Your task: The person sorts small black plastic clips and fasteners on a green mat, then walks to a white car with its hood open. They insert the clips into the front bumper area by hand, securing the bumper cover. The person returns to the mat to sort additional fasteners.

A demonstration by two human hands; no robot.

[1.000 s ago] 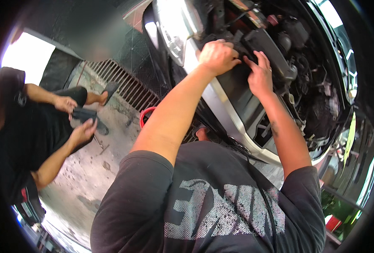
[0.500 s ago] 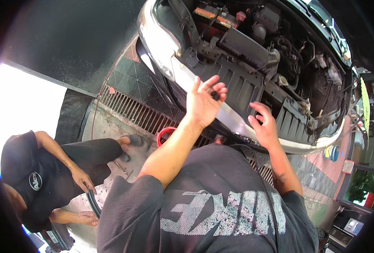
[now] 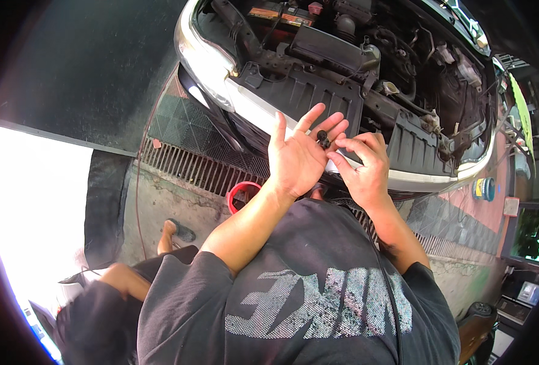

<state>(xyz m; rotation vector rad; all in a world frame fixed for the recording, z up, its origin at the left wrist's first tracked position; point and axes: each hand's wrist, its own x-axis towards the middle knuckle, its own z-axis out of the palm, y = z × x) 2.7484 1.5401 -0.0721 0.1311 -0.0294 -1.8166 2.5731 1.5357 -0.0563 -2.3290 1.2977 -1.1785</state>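
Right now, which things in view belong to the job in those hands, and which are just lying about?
Seemingly in the job:
Small black parts on the open left hand
Right hand, fingertips close to those parts
Car's black plastic cover panel, beyond the hands

Apparently just about:
Red bucket
Blue tub
Yellow-green strip
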